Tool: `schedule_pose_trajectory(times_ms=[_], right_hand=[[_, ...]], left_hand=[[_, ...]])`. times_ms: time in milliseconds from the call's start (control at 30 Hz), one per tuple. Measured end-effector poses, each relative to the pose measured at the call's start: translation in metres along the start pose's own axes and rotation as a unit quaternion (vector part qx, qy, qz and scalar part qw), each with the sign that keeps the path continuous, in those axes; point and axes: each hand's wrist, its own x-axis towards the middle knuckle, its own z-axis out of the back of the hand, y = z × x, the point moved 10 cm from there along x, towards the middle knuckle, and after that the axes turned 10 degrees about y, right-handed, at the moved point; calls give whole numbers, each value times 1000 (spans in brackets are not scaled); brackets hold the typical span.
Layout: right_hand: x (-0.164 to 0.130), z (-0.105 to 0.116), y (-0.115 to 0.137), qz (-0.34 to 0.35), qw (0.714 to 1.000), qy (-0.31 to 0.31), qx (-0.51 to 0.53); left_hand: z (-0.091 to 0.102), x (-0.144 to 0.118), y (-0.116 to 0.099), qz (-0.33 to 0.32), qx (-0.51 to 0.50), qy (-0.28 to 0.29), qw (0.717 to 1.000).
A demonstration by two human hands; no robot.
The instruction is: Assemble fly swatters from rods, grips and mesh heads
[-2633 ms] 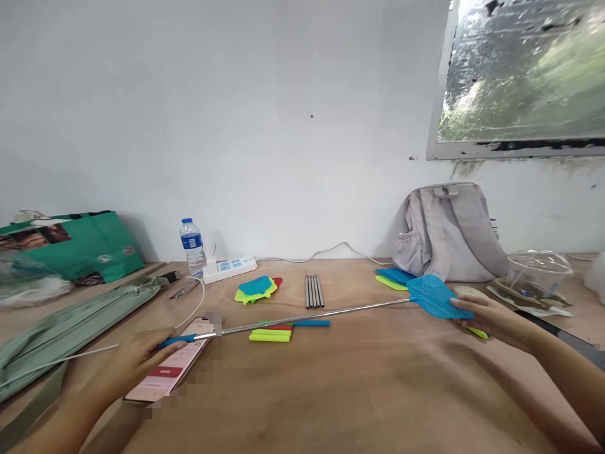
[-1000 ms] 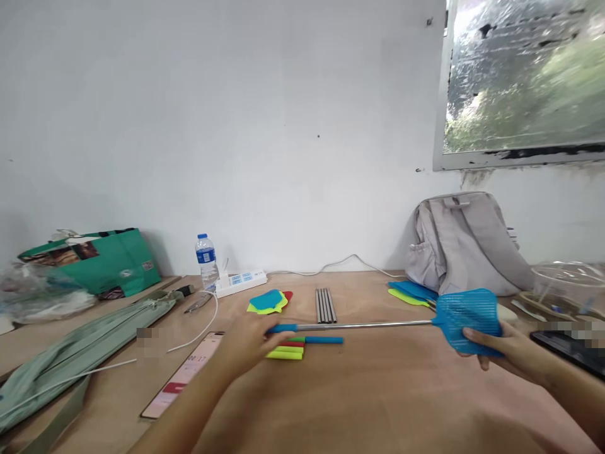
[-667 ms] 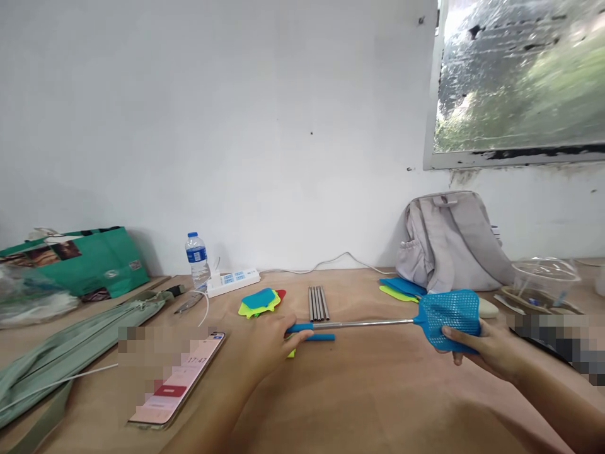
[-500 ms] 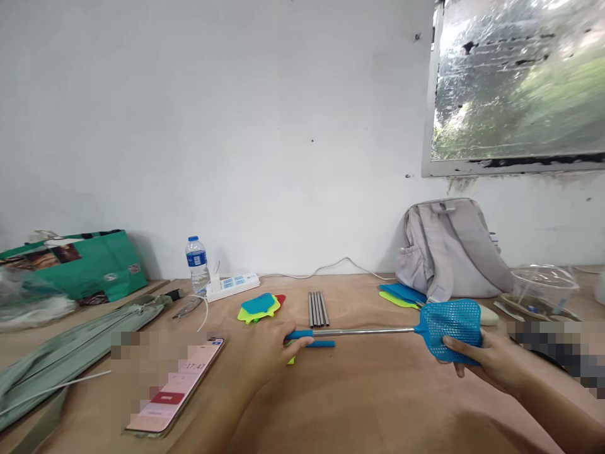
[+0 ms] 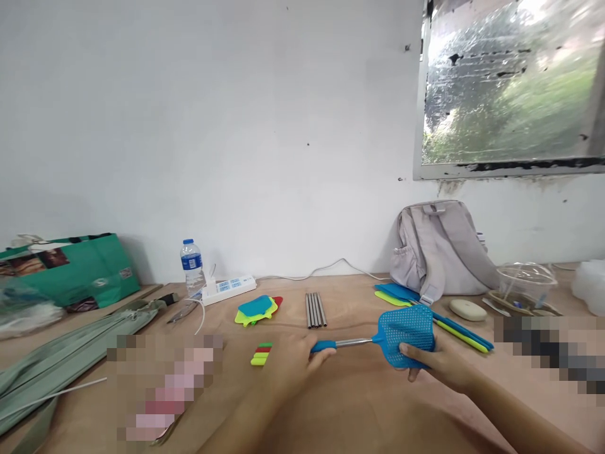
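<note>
A blue fly swatter (image 5: pixel 405 335) with a telescopic metal rod is held level above the table between my two hands. My left hand (image 5: pixel 295 366) is closed around its blue handle (image 5: pixel 324 345). The fingers of my right hand (image 5: pixel 442 362) pinch the mesh head, thumb on the near face. Only a short piece of the metal rod (image 5: pixel 354 342) shows between handle and head. Beside my left hand lie green, red and yellow handles (image 5: pixel 259 356), partly covered by it. Several metal rods (image 5: pixel 316 310) lie behind, and loose swatter heads (image 5: pixel 258 309) are stacked to their left.
Blue and yellow fly swatters (image 5: pixel 463 331) lie at the right, near a grey backpack (image 5: pixel 437 252) and a pale oval object (image 5: pixel 467 309). A water bottle (image 5: pixel 192 268), a power strip (image 5: pixel 230 289) and a green bag (image 5: pixel 101 268) stand at the left. A clear plastic container (image 5: pixel 527 284) is far right.
My right hand has moved left, towards my left hand, and the swatter's rod is now much shorter. My left hand has shifted slightly right. The view has turned a little.
</note>
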Motion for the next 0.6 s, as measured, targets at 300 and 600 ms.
schedule_pose_trajectory(times_ms=[300, 600], right_hand=[[-2, -5, -21, -2, 999, -5, 45], [19, 5, -12, 22, 965, -5, 261]], left_hand=[[-6, -5, 5, 15, -23, -13, 1000], [-34, 15, 38, 17, -296, -48, 954]])
